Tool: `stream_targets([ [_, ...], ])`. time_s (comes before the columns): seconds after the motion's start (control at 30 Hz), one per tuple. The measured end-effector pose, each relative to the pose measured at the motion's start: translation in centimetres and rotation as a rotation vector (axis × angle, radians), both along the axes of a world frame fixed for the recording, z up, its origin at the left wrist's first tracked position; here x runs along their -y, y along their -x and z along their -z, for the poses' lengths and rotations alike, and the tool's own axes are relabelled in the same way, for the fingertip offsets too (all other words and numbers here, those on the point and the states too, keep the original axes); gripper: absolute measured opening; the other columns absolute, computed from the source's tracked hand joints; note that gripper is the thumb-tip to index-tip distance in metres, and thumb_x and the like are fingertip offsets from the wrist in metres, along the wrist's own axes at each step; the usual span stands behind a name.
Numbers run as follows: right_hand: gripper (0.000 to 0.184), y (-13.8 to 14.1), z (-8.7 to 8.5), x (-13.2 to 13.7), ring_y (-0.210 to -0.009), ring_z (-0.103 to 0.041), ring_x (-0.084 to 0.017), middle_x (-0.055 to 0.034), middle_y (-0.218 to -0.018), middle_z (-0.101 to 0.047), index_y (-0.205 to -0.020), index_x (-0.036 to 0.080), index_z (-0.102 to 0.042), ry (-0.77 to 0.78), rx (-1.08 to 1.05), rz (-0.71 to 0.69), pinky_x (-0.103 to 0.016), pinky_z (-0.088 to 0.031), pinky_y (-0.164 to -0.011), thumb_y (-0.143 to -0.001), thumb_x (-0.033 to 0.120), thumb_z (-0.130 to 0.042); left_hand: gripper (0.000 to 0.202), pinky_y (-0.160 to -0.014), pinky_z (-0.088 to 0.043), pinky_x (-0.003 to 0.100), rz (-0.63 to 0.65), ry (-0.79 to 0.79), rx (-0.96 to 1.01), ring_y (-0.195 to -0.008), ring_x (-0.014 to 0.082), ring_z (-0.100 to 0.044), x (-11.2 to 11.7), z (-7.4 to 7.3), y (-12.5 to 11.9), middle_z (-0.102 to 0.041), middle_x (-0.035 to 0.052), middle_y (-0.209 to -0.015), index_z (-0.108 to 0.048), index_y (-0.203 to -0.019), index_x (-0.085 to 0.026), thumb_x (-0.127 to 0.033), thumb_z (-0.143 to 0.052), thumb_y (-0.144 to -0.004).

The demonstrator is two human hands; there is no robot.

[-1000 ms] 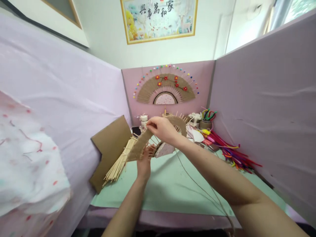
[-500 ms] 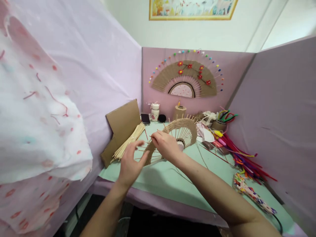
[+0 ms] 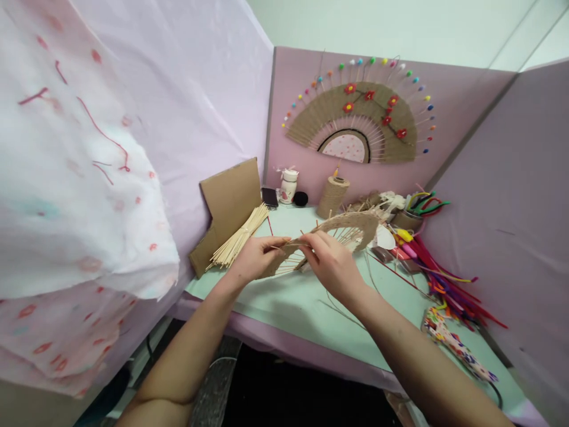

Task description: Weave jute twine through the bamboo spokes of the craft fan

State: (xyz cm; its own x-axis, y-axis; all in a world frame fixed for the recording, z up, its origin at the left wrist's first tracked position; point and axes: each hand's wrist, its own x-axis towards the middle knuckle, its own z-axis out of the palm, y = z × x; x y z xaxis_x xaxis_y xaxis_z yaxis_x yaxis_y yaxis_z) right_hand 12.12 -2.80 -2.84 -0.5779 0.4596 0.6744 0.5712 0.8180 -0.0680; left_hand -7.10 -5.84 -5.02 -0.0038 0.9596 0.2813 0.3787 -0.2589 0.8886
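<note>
A half-round fan (image 3: 368,228) of thin sticks woven with brown twine is held up over the table, tilted so its face is partly foreshortened. My left hand (image 3: 259,256) pinches its upper edge toward the left end. Close beside it, my right hand (image 3: 331,261) has thumb and fingers closed on the same edge. What lies between the fingertips is partly hidden by them. Loose twine (image 3: 341,306) trails from the fan down onto the table to the right.
A bundle of sticks (image 3: 240,236) leans by folded cardboard (image 3: 231,201) at left. Behind are a twine spool (image 3: 333,197) and a white bottle (image 3: 288,187). Pipe cleaners (image 3: 462,296) and a patterned glue gun (image 3: 457,347) lie right. A finished fan (image 3: 306,127) hangs on the back panel.
My left hand, spread and apart from the fan before, has closed on its edge. The fan now lies flatter to view, my right hand has shifted right, and the camera looks lower.
</note>
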Motion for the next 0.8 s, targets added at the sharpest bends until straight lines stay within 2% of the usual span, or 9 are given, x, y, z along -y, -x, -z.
stream_targets([
  [0.1,0.021,-1.0,-0.7,-0.2,-0.079,-0.059,-0.019,-0.0070,-0.082,-0.062,-0.089,0.016,-0.063,-0.030,0.001,0.015,-0.029,-0.046,-0.072,-0.097,0.024,-0.045,0.034,-0.093,-0.051,0.033,0.029,0.001,0.009,-0.102,0.0220,-0.067,0.0,-0.2,0.1,-0.073,0.0044,-0.110,-0.074,-0.106,-0.017,-0.021,-0.058,-0.076],
  [0.23,0.021,-1.2,-1.6,-0.3,-0.081,-0.059,-0.018,-0.0070,-0.085,-0.063,-0.088,0.017,-0.062,-0.055,-0.047,0.026,-0.028,-0.045,-0.073,-0.097,0.025,-0.044,0.035,-0.093,-0.051,0.034,0.046,-0.024,-0.010,-0.105,0.0217,-0.065,0.1,-0.2,-0.1,-0.071,0.0046,-0.114,-0.072,-0.108,-0.019,-0.020,-0.057,-0.076],
  [0.37,0.023,-0.9,-1.8,-0.4,-0.078,-0.057,-0.017,-0.0064,-0.083,-0.062,-0.086,0.018,-0.060,-0.017,-0.045,0.072,-0.028,-0.043,-0.073,-0.097,0.024,-0.042,0.031,-0.079,-0.055,0.031,0.042,-0.046,0.050,-0.093,0.0200,-0.068,0.3,-0.1,-0.7,-0.073,0.0060,-0.107,-0.070,-0.106,-0.018,-0.024,-0.057,-0.079],
  [0.47,0.023,-0.8,-1.5,-0.5,-0.076,-0.056,-0.017,-0.0058,-0.082,-0.061,-0.085,0.018,-0.060,0.008,-0.040,0.101,-0.027,-0.042,-0.071,-0.097,0.023,-0.040,0.028,-0.070,-0.055,0.028,0.004,-0.053,0.074,-0.083,0.0191,-0.069,0.3,0.0,-1.2,-0.074,0.0063,-0.097,-0.070,-0.102,-0.017,-0.032,-0.061,-0.080],
  [0.53,0.022,-0.9,-1.3,-0.6,-0.076,-0.056,-0.017,-0.0057,-0.082,-0.060,-0.085,0.018,-0.059,0.015,-0.039,0.105,-0.027,-0.042,-0.070,-0.096,0.022,-0.040,0.025,-0.072,-0.054,0.028,-0.044,-0.079,0.059,-0.084,0.0193,-0.069,0.1,0.0,-1.4,-0.075,0.0057,-0.094,-0.073,-0.095,-0.018,-0.035,-0.063,-0.080],
  [0.67,0.020,-1.3,-1.6,-0.7,-0.078,-0.057,-0.017,-0.0060,-0.085,-0.062,-0.086,0.018,-0.060,0.018,-0.030,0.109,-0.027,-0.042,-0.071,-0.096,0.022,-0.042,0.021,-0.074,-0.052,0.028,-0.128,-0.099,0.003,-0.083,0.0186,-0.068,-0.4,0.0,-1.6,-0.076,0.0029,-0.090,-0.076,-0.089,-0.020,-0.034,-0.062,-0.081],
  [0.8,0.018,-2.0,-2.3,-0.8,-0.079,-0.059,-0.018,-0.0063,-0.087,-0.063,-0.089,0.018,-0.061,0.021,-0.018,0.108,-0.028,-0.042,-0.071,-0.095,0.023,-0.045,0.019,-0.074,-0.053,0.028,-0.141,-0.114,-0.019,-0.082,0.0186,-0.068,-0.4,0.0,-1.4,-0.076,0.0019,-0.088,-0.076,-0.088,-0.021,-0.031,-0.062,-0.080],
])
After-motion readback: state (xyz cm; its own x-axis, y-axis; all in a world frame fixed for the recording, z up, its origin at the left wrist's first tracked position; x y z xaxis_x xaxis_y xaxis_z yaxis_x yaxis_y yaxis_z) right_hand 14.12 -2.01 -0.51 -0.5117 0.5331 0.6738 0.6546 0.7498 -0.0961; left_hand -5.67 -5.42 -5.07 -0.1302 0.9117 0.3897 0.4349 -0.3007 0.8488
